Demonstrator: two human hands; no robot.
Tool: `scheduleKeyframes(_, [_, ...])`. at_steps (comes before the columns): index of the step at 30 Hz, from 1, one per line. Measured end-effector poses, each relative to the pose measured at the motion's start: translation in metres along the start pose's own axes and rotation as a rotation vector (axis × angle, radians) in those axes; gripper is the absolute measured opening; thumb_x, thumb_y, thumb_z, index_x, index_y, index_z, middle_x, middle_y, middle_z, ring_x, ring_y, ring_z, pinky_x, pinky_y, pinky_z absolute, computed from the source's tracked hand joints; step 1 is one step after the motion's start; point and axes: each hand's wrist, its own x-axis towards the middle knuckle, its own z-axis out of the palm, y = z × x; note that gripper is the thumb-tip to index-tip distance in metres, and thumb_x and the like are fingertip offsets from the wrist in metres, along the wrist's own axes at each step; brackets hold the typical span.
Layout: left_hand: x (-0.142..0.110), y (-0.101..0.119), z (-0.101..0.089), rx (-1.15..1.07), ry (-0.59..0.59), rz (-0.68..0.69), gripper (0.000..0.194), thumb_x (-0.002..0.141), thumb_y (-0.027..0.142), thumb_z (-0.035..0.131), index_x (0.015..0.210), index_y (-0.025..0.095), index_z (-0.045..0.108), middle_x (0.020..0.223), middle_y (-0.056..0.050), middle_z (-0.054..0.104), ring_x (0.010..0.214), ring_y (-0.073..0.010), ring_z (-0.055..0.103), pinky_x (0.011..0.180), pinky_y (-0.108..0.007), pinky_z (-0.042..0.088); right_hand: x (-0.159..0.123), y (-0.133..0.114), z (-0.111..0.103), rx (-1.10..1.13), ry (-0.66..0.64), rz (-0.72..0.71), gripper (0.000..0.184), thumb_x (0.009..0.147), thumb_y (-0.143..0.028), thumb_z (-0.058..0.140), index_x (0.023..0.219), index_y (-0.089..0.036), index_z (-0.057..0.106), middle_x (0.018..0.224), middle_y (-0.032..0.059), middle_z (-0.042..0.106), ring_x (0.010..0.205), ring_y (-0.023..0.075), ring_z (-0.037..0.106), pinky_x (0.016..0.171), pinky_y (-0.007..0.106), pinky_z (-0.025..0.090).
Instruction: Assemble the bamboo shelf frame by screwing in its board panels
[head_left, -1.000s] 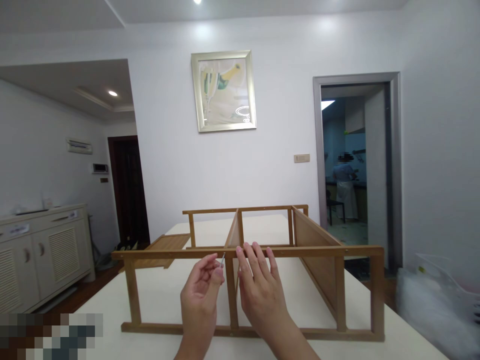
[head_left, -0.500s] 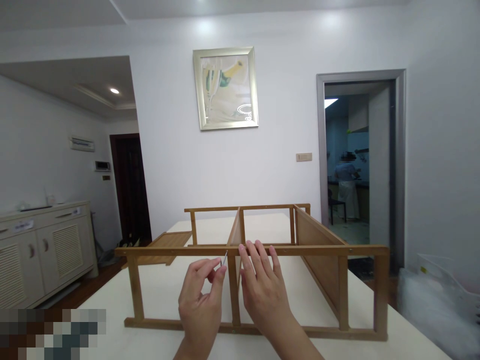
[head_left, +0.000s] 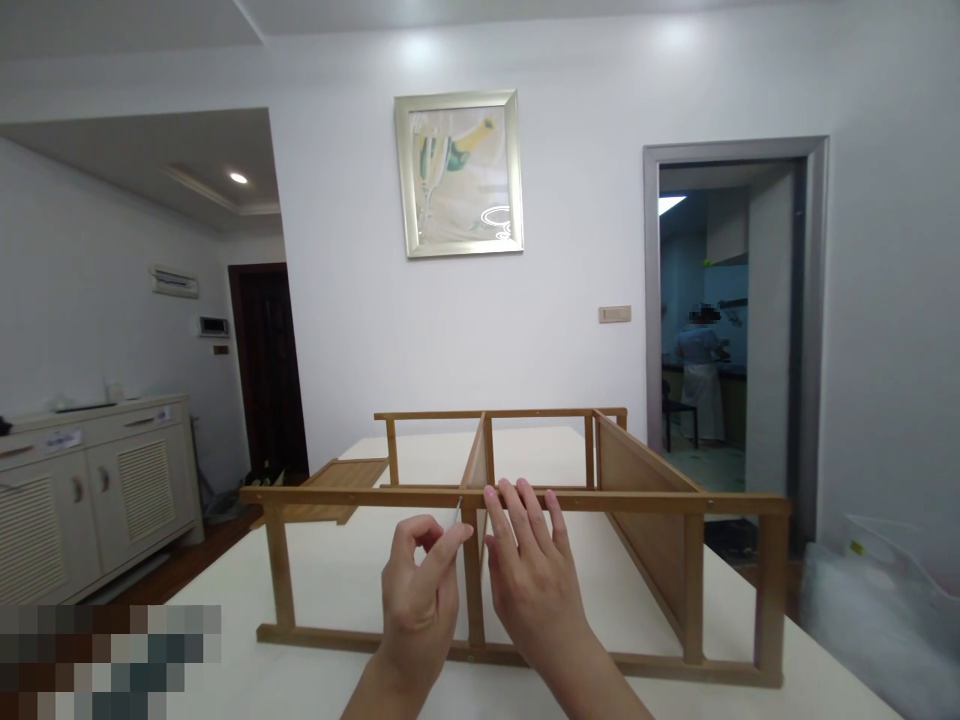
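Observation:
A bamboo shelf frame [head_left: 645, 502] lies on its side on a white table [head_left: 345, 590]. My left hand [head_left: 420, 595] pinches a thin metal screw [head_left: 457, 512], its tip just under the frame's near top rail by the middle upright. My right hand [head_left: 534, 580] has its fingers spread, fingertips resting on that rail right of the upright. A solid bamboo panel [head_left: 637, 500] is fixed on the frame's right side, and a loose slatted shelf board [head_left: 330, 490] lies behind the frame at left.
A white cabinet [head_left: 82, 490] stands at left by a dark door [head_left: 266, 370]. A clear plastic bag [head_left: 877, 590] sits right of the table. Another person [head_left: 699, 370] stands in the room beyond the doorway at right. A framed picture [head_left: 459, 175] hangs on the wall.
My left hand has moved the screw slightly right and up toward the rail at the middle upright. My right hand stays on the rail. The view has shifted a little.

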Motion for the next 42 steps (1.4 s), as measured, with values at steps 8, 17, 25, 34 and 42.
scheduleKeyframes(8, [0.01,0.016,0.004,-0.021,0.038,-0.197,0.005,0.09,0.02,0.06,0.092,0.02,0.064,0.08,-0.001,0.058,0.068,-0.012,0.056,0.063,-0.024,0.051,0.0,0.0,0.001,0.013,0.001,0.007,0.044,0.095,-0.014,0.048,0.139,-0.012,0.05,0.144,0.0132,0.053,0.139,0.0284,0.04,0.119,0.051,0.024])
scheduleKeyframes(17, [0.004,0.016,0.006,-0.008,0.009,-0.476,0.026,0.087,0.038,0.065,0.071,0.021,0.055,0.065,0.004,0.055,0.06,-0.0111,0.051,0.06,-0.022,0.044,0.0,0.0,0.0,0.012,-0.003,0.002,0.048,0.095,-0.014,0.048,0.143,-0.013,0.046,0.142,0.013,0.055,0.139,0.0279,0.041,0.119,0.051,0.024])
scheduleKeyframes(25, [0.007,0.022,0.008,-0.012,0.016,-0.41,0.022,0.089,0.028,0.06,0.071,0.021,0.051,0.066,0.004,0.051,0.06,-0.0111,0.048,0.06,-0.022,0.042,0.0,0.001,0.001,0.002,-0.001,-0.002,0.046,0.095,-0.014,0.047,0.141,-0.012,0.049,0.142,0.0136,0.054,0.139,0.0288,0.04,0.118,0.051,0.025])
scheduleKeyframes(34, [0.003,0.019,0.008,0.042,-0.007,-0.258,0.01,0.091,0.017,0.053,0.082,0.02,0.052,0.073,0.001,0.05,0.065,-0.0123,0.049,0.063,-0.023,0.044,-0.001,0.0,0.002,0.0,-0.005,-0.001,0.047,0.094,-0.013,0.047,0.14,-0.011,0.049,0.145,0.0132,0.052,0.141,0.0292,0.038,0.118,0.052,0.024])
scheduleKeyframes(42, [-0.005,0.009,0.007,0.086,0.02,-0.139,0.019,0.093,0.009,0.046,0.102,0.019,0.06,0.093,-0.005,0.058,0.086,-0.0168,0.06,0.075,-0.028,0.051,-0.001,0.0,0.002,-0.012,-0.015,-0.001,0.049,0.092,-0.01,0.047,0.141,-0.012,0.048,0.145,0.0131,0.052,0.141,0.028,0.038,0.119,0.052,0.024])
